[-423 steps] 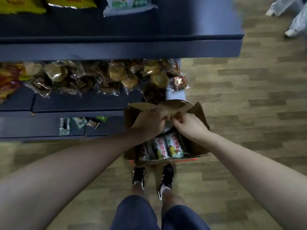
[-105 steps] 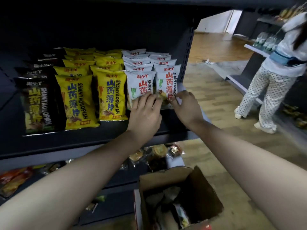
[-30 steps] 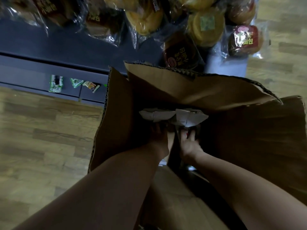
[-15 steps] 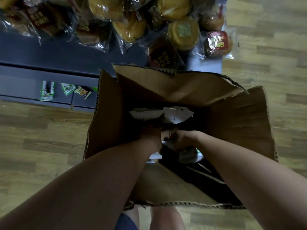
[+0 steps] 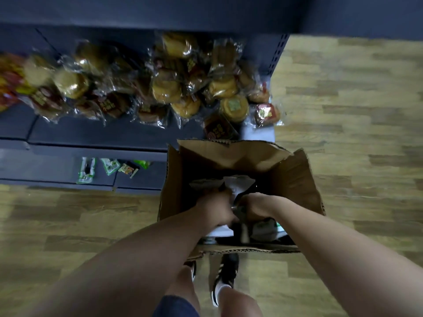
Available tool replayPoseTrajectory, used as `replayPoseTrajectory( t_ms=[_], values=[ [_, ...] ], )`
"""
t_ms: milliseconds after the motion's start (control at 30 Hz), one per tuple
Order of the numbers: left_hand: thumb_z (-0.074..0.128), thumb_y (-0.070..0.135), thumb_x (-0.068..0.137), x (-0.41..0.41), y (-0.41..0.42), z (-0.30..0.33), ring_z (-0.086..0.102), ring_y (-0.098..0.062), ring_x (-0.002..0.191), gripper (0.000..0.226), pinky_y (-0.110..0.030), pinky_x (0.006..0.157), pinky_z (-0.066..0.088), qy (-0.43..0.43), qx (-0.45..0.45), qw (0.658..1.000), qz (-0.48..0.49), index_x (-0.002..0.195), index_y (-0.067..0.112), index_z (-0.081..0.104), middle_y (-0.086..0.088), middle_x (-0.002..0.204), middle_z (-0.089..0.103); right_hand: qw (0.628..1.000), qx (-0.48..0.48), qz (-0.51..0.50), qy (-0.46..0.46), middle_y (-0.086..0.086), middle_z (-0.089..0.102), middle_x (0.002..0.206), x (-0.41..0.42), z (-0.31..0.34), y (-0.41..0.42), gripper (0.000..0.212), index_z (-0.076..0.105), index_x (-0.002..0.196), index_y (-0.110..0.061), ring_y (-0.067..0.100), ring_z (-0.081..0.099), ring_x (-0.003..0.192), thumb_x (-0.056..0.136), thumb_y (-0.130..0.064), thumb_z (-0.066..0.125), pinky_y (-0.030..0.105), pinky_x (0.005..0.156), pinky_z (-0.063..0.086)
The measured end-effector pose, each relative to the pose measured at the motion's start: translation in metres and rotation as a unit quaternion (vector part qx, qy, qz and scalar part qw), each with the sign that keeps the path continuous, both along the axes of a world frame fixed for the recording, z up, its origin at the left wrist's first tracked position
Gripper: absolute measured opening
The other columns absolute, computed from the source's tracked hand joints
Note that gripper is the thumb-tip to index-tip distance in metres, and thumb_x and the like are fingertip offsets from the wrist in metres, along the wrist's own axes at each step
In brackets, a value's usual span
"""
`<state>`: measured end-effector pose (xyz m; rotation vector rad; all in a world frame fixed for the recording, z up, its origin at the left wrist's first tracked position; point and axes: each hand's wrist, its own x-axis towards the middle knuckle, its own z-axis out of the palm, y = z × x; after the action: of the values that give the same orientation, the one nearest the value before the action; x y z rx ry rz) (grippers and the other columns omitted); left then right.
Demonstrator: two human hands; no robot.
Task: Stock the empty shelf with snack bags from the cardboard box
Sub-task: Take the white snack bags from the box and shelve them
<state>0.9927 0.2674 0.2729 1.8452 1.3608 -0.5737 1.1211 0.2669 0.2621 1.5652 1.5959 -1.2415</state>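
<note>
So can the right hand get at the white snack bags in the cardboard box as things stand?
Probably yes. The right hand is already down inside the open cardboard box, its flaps folded back, right against the white snack bags. Nothing blocks it; the left hand works beside it.

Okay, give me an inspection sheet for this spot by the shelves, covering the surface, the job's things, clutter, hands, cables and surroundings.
Surface: light wood-plank floor; blurred.
Job's things: open brown cardboard box stands on the floor; pale snack bags inside.
Clutter: small green and white packets lie on the lowest dark ledge.
Hands: left hand and right hand are both down in the box, fingers curled on bags.
Cables: nothing seen.
Surroundings: dark blue shelf carries clear-wrapped buns and cakes; the person's black shoes stand behind the box.
</note>
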Motion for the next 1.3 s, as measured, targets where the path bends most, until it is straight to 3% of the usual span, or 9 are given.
replayPoseTrajectory(
  t_ms=[67,167,267,433,633,900,1133,1200,1300],
  values=[
    [0.046,0.026,0.091,-0.005,0.001,0.021,0.050,-0.029,0.117,0.031,-0.035,0.094,0.044,-0.026,0.036,0.999,-0.003,0.119,0.016,0.054,-0.010,0.123,0.055,0.997,0.072,-0.037,-0.006,0.010,0.054,0.128,0.004,0.021,-0.004,0.054,0.056,0.124,-0.028,0.032,0.053,0.119,0.083,-0.060,0.043,0.036,0.097,0.045],
    [0.051,0.020,0.087,-0.014,0.004,0.052,0.044,-0.034,0.122,0.045,-0.044,0.097,0.044,-0.009,0.040,0.999,0.012,0.131,0.022,0.046,-0.011,0.132,0.047,0.986,0.130,-0.099,-0.034,0.012,0.041,0.131,0.009,0.052,-0.014,0.047,0.044,0.134,-0.033,0.039,0.047,0.121,0.088,-0.044,0.045,0.042,0.097,0.042],
    [0.052,0.019,0.087,-0.021,0.006,0.085,0.029,-0.041,0.128,0.061,-0.048,0.101,0.038,0.008,0.056,0.998,0.017,0.142,0.031,0.029,-0.011,0.140,0.031,0.970,0.201,-0.132,-0.036,0.008,0.040,0.126,0.013,0.071,-0.023,0.047,0.041,0.134,-0.032,0.037,0.047,0.115,0.087,-0.030,0.047,0.042,0.090,0.046],
    [0.052,0.017,0.085,-0.031,0.007,0.114,0.025,-0.041,0.128,0.066,-0.048,0.094,0.040,-0.024,0.114,0.993,0.000,0.143,0.031,0.025,-0.010,0.140,0.030,0.941,0.274,-0.200,0.009,0.004,0.039,0.124,0.010,0.102,-0.037,0.037,0.045,0.118,-0.028,0.034,0.047,0.110,0.081,-0.026,0.051,0.042,0.078,0.048],
    [0.057,0.018,0.079,-0.043,-0.002,0.134,0.024,-0.036,0.132,0.076,-0.043,0.084,0.043,-0.040,0.189,0.981,-0.009,0.142,0.036,0.018,-0.003,0.145,0.023,0.899,0.385,-0.208,0.030,0.000,0.036,0.129,0.007,0.131,-0.054,0.057,0.040,0.134,-0.033,0.027,0.043,0.110,0.081,-0.021,0.058,0.036,0.076,0.050],
    [0.052,0.020,0.079,-0.054,-0.019,0.165,0.017,-0.030,0.134,0.078,-0.041,0.086,0.046,-0.102,0.318,0.942,-0.012,0.141,0.043,0.012,0.007,0.150,0.012,0.832,0.499,-0.237,0.054,-0.001,0.033,0.138,-0.002,0.161,-0.068,0.061,0.041,0.133,-0.035,0.024,0.040,0.117,0.079,-0.018,0.062,0.038,0.086,0.050],
    [0.053,0.022,0.080,-0.056,-0.028,0.185,0.019,-0.025,0.132,0.088,-0.034,0.085,0.052,-0.146,0.426,0.892,0.014,0.135,0.052,-0.009,0.003,0.147,0.016,0.790,0.569,-0.225,0.044,0.001,0.027,0.145,-0.010,0.187,-0.066,0.070,0.038,0.137,-0.038,0.025,0.038,0.124,0.078,-0.016,0.068,0.038,0.087,0.050],
    [0.057,0.020,0.076,-0.055,-0.025,0.193,0.022,-0.024,0.129,0.092,-0.034,0.076,0.054,-0.154,0.454,0.877,0.018,0.137,0.051,-0.004,0.002,0.143,0.020,0.781,0.584,-0.218,0.044,0.002,0.028,0.145,-0.010,0.193,-0.063,0.074,0.037,0.137,-0.039,0.026,0.039,0.124,0.075,-0.014,0.069,0.039,0.083,0.051],
    [0.065,0.015,0.064,-0.053,-0.022,0.207,0.034,-0.026,0.117,0.092,-0.032,0.058,0.056,-0.174,0.491,0.853,0.018,0.141,0.042,0.022,-0.003,0.134,0.035,0.768,0.600,-0.216,0.052,0.002,0.031,0.143,-0.009,0.203,-0.058,0.076,0.034,0.134,-0.043,0.028,0.043,0.119,0.072,-0.015,0.069,0.041,0.075,0.053]
  ],
)
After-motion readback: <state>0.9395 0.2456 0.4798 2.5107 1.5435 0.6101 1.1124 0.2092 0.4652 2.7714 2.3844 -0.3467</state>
